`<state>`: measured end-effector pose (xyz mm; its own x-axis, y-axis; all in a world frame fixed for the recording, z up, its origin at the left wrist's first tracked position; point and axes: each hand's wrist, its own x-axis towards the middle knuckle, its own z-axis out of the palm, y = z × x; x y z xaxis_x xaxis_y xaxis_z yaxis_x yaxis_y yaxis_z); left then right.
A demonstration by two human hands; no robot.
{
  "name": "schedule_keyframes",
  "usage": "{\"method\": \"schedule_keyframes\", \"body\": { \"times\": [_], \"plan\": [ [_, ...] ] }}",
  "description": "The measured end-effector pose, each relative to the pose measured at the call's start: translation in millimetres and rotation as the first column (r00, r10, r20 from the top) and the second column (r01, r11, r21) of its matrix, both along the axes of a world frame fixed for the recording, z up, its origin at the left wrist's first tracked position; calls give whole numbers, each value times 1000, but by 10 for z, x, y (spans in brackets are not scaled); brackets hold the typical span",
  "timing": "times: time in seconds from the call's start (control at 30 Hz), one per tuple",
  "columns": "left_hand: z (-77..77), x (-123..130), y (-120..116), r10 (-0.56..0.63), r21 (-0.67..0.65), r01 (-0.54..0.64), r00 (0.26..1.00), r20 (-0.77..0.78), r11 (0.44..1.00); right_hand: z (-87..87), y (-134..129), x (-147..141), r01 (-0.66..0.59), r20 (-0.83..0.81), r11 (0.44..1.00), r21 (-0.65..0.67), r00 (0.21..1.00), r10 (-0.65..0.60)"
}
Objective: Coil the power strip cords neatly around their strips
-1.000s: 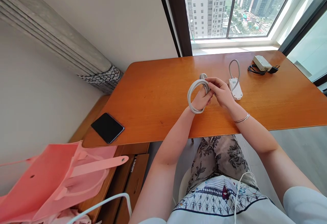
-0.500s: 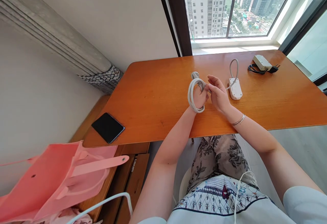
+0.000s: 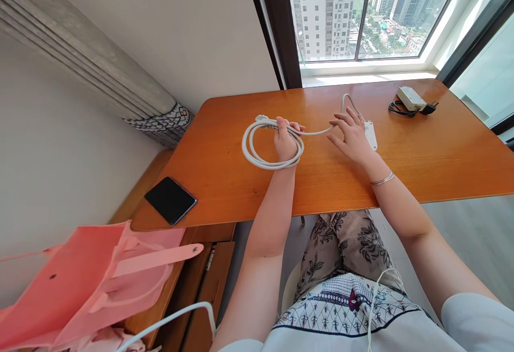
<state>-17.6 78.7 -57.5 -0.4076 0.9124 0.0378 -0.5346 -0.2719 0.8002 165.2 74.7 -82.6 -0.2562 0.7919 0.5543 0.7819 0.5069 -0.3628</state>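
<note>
A white cable [image 3: 257, 160] is wound in wide loops around my left hand [image 3: 286, 140], whose fingers are closed on it over the middle of the table. From there the cable runs right towards a white power strip [image 3: 370, 135]. My right hand [image 3: 350, 135] is beside the strip with its fingers spread, palm down, over the cable; it grips nothing. The strip is partly hidden behind this hand. A short arc of cable stands up behind my right fingers.
The brown wooden table [image 3: 225, 180] holds a black phone [image 3: 171, 200] at its left front corner. A beige adapter [image 3: 410, 98] with a black cord and plug lies at the back right. Left of the table is an open pink bag [image 3: 80, 277]. A window is behind.
My left hand has moved left, and the cable loops are now wider and flatter. My right hand has moved right, away from the left, and its fingers have spread.
</note>
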Motion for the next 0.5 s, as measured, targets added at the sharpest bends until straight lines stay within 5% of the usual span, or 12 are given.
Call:
{"method": "schedule_keyframes", "body": {
  "times": [0.27, 0.5],
  "plan": [
    [146, -57, -78, -36, -32, 40, 993, 116, 999, -7, 14, -11, -39, 103, 999, -2, 994, 39],
    [169, -204, -39, 74, -54, -65, 983, 168, 996, 29, -8, -45, -142, 97, 990, 4, 985, 141]
  ]
}}
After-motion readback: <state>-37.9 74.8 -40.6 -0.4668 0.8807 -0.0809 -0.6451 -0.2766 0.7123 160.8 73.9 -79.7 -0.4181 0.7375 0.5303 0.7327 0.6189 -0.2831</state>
